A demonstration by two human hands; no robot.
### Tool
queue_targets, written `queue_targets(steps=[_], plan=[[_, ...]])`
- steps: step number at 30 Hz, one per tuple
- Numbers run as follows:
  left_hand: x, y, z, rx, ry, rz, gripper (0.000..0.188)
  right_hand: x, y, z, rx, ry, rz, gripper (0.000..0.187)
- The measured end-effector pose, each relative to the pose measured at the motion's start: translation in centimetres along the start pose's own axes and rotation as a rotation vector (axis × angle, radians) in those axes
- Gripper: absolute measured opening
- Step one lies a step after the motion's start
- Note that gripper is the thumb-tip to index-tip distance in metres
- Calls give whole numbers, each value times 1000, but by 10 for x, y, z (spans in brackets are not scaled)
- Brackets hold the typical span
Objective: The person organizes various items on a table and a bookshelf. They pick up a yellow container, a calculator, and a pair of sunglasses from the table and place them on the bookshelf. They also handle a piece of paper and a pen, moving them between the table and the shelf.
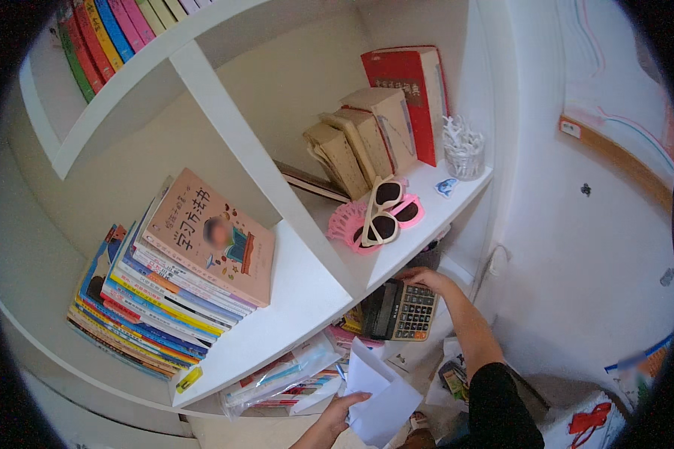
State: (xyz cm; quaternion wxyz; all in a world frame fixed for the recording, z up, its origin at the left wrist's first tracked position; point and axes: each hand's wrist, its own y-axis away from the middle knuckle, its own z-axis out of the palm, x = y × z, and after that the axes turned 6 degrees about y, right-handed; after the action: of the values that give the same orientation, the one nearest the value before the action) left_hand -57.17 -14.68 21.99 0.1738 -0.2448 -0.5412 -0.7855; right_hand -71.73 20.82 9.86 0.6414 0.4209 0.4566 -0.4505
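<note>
My left hand is closed on folded white paper, thumb on top, low in front of the shelves. My right hand reaches into the lower compartment, its fingers curled over the edge of a black and gold desk calculator. The calculator is tilted with its keys facing me; part of my fingers is hidden behind it. Between my hands, books and a clear plastic sleeve lie in the lower compartment. A thin blue-tipped item beside the paper is too small to tell.
Above the calculator, sunglasses lie on the shelf before worn thick books, a red book and a jar of cotton swabs. At left stands a tall book stack with a yellow item near the shelf edge. A white box sits lower right.
</note>
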Motion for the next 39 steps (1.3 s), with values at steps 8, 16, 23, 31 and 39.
queue_targets(steps=[8, 16, 23, 31, 39], plan=[[2, -63, 36, 67, 151, 237, 41, 39, -37, -13, 191, -305, -59, 37], [4, -117, 26, 110, 220, 277, 38, 41, -67, 27, 505, 227, -40, 39], [3, -124, 34, 125, 170, 297, 44, 87, -116, 23, 618, 245, -256, 37], [-1, -130, 32, 98, 172, 323, 42, 82, -35, 66, 1102, 738, 35, 67], [-12, -134, 27, 47, 187, 294, 35, 104, 25, 51, 979, 728, 283, 83]])
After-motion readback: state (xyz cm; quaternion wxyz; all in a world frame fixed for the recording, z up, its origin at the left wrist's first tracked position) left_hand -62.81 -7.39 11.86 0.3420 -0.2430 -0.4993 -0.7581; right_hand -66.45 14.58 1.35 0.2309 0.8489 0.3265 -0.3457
